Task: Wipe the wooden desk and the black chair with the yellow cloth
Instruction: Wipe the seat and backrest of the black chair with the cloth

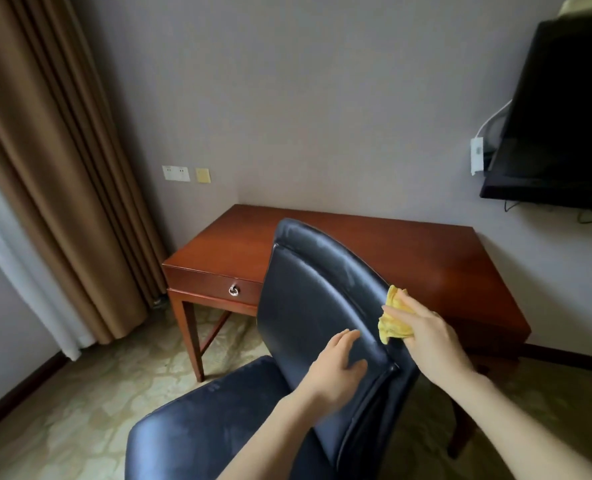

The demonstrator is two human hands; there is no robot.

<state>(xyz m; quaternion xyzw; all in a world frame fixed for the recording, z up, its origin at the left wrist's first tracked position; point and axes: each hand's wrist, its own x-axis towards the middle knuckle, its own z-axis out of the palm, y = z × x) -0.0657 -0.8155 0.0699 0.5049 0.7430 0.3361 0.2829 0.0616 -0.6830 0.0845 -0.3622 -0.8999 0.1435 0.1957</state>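
- Head view, centre right: your right hand [426, 336] is clenched round the bunched yellow cloth [393, 322] and presses it on the right edge of the backrest.
- Lower centre: your left hand [339, 365] lies flat on the backrest front, fingers straight, holding nothing, likely steadying it.
- The black chair [305, 306] fills centre to lower left. Its seat faces left and its back is turned at an angle to the desk.
- The wooden desk [426, 258] sits behind it, mid frame against the wall. Its top is glossy, with a drawer ring pull [233, 290] at the left end.
- Cloth looks soft, light and floppy. Keep it wadded in the palm so no corner trails.
- Chair covering looks smooth and slick, and the backrest may shift under pressure. Brace it by the top edge or front face.
- Curtain [45, 168] at upper left, TV [561, 116] at upper right.
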